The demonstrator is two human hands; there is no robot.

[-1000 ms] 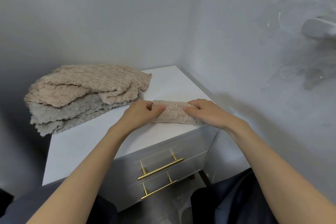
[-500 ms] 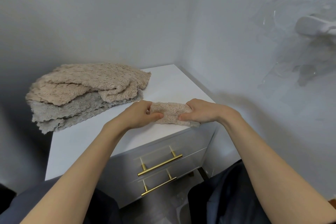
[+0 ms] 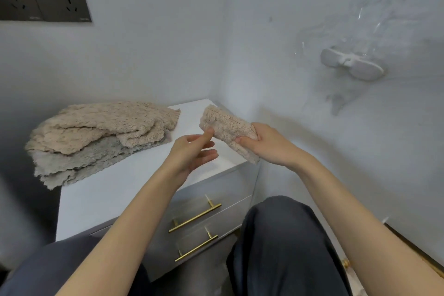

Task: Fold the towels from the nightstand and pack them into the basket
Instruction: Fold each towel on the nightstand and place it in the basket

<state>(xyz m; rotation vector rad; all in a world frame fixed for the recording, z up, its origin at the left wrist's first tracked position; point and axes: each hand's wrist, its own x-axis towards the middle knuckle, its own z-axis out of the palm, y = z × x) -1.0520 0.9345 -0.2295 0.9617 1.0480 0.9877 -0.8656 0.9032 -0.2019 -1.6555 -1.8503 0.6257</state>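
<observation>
1. Towel folding looks done for one piece. A compact beige folded towel (image 3: 228,127) is held clear above the far right part of the white nightstand (image 3: 120,187). It is tilted, one end up toward the wall corner and the other down toward the near edge.
2. The right hand (image 3: 269,144) grips it round the lower half, thumb and fingers wrapped about it. This is probably so the layers press together and the fold cannot spring open in the air.
3. The left hand (image 3: 192,151) is open, with the palm turned up and the fingers relaxed. Its thumb tip touches, or all but touches, the towel's left edge. I judge it is only steadying the bundle, so that one hand can carry it.
4. On the left side of the nightstand lies the unfolded pile (image 3: 96,132), a beige towel on top and grey ones beneath, overhanging the left edge. It sits apart from the hands, which leaves bare top in the middle as folding room.
5. No basket is in view, so the packing spot cannot be told. The next move likely calls for a turn away from the nightstand with a firm grip.
6. Several towels wait, so the task seems early to midway.
</observation>
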